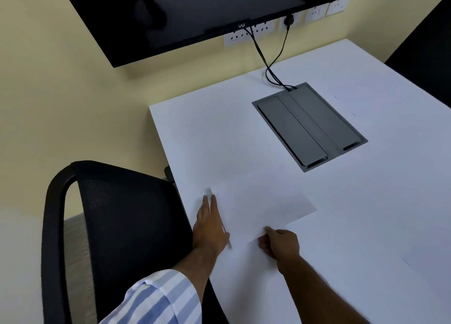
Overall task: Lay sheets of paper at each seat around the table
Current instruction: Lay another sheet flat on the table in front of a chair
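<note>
A white sheet of paper (258,206) lies on the white table (366,213) near its left edge, in front of a black mesh chair (117,226). My left hand (210,226) rests flat along the sheet's left edge, fingers straight and close together. My right hand (280,243) pinches the sheet's near edge between thumb and curled fingers. The sheet's far right corner casts a faint shadow on the table.
A grey cable box lid (310,126) is set into the table's middle, with black cables (271,62) running up to wall sockets. A dark wall screen (195,11) hangs above the far end. Another dark chair (424,35) stands at the right.
</note>
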